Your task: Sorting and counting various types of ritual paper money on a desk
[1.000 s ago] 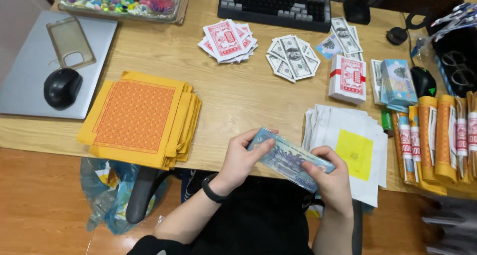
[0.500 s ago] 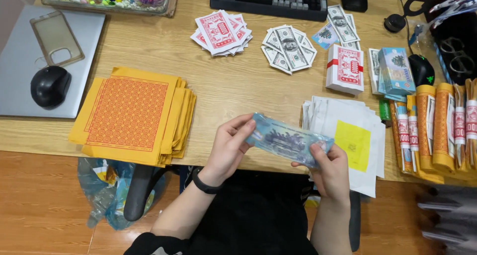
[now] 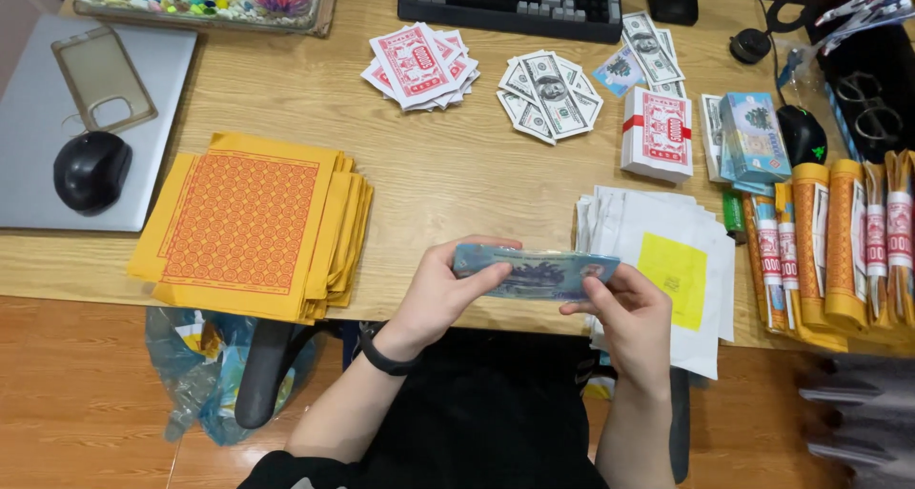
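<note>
Your left hand (image 3: 440,294) and right hand (image 3: 629,313) are both closed around the blue stack of notes (image 3: 534,272), low at six o'clock. The fanned red notes (image 3: 417,65) and grey notes (image 3: 550,93) at twelve o'clock look done; this stack isn't fanned yet.

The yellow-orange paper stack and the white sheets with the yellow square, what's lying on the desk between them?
In the head view, only bare wooden desk lies between the orange-printed stack and the white sheets; near its front edge, both hands hold a blue note bundle.

one head-worn camera looks steeply down, close over the desk (image 3: 457,174) edge.
</note>
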